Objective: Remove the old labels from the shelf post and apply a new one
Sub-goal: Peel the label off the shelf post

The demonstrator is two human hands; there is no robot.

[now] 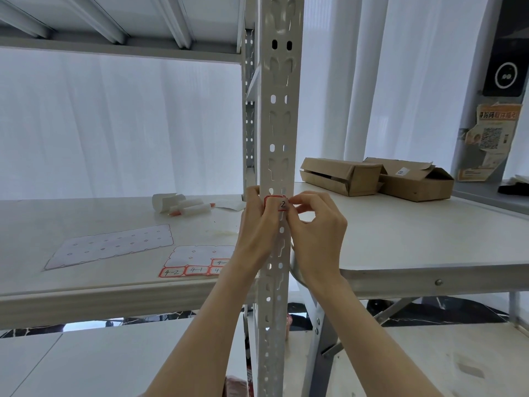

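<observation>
A white perforated shelf post (280,116) runs up the middle of the view. A red-bordered label (277,203) with a handwritten "2" showing sits on the post at shelf height. My left hand (255,224) presses the label's left side with its fingers against the post. My right hand (315,227) pinches the label's right edge between thumb and forefinger. Part of the label's writing is hidden by my left fingers. On the shelf lies a label sheet (197,263) with red-bordered labels marked "4-2" and "4-1".
An emptied backing sheet (111,246) lies on the left shelf board (86,293). Rolled paper scraps (183,206) sit further back. Two cardboard boxes (375,179) rest on the white table (415,245) to the right. Curtains hang behind.
</observation>
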